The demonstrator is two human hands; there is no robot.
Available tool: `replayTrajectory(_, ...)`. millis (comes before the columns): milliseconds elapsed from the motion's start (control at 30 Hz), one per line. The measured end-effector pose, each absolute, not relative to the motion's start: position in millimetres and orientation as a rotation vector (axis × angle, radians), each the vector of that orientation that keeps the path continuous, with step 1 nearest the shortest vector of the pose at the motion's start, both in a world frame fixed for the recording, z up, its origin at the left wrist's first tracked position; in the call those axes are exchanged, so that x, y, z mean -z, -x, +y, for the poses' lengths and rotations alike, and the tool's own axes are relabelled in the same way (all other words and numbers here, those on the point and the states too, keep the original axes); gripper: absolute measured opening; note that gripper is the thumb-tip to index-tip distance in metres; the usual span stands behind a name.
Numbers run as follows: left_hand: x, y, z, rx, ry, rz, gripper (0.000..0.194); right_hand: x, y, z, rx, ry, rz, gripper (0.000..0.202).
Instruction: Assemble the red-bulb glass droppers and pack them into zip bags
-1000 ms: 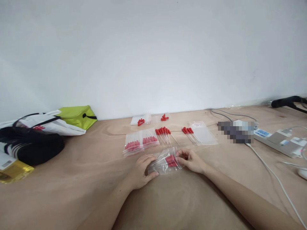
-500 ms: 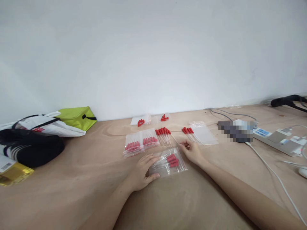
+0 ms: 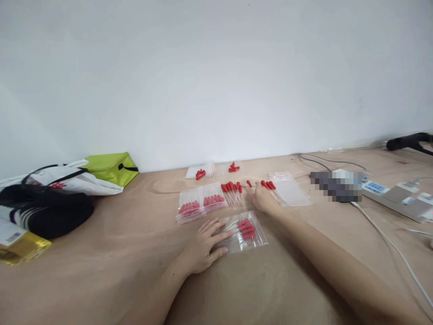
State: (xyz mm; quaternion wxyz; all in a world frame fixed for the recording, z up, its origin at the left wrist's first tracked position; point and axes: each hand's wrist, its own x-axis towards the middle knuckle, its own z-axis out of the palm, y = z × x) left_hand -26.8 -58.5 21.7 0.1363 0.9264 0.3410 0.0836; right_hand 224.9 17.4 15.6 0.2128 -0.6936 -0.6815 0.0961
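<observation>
My left hand [image 3: 209,246], fingers spread, rests on the left end of a clear zip bag [image 3: 246,231] with several red-capped droppers inside. My right hand [image 3: 263,198] is closed beside a single red-tipped dropper [image 3: 249,183]; its fingertips are partly hidden, so its grip on the stem cannot be made out. Just right of it lie loose red-tipped droppers [image 3: 269,185] at the edge of a flat zip bag [image 3: 291,189]. A fan of droppers [image 3: 232,187] is left of my right hand. Two filled zip bags [image 3: 190,207] [image 3: 214,200] lie further left.
Small bags with red caps [image 3: 200,174] [image 3: 233,167] lie near the wall. At left are a green bag [image 3: 110,167], a black cap [image 3: 56,216] and a yellow bottle [image 3: 29,247]. A blurred dark object [image 3: 334,186], cables and a power strip [image 3: 394,198] lie at right.
My right hand has moved forward, up to the loose droppers on the right, and a single dropper now shows beside it. My left hand stays on the bag, its fingers reaching a little further over it.
</observation>
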Motion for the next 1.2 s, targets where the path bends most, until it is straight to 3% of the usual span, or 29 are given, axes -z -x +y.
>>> replayTrajectory(100,-23,26,-59,-0.220,-2.684,0.990,0.037,-13,-241,-8,-0.362,1.730,-1.691,0.058)
replayTrajectory(267,-25,26,-59,-0.200,-2.648,1.024,0.039,5,-246,-51,-0.845,1.256,-1.205,0.074)
replayTrajectory(533,-25,26,-58,-0.201,-2.647,1.034,0.040,7,-229,-64,-0.904,1.141,-0.990,0.055)
replayTrajectory(1200,-28,24,-60,-0.198,-2.644,1.039,0.038,11,-229,-71,-0.999,1.079,-0.924,0.047)
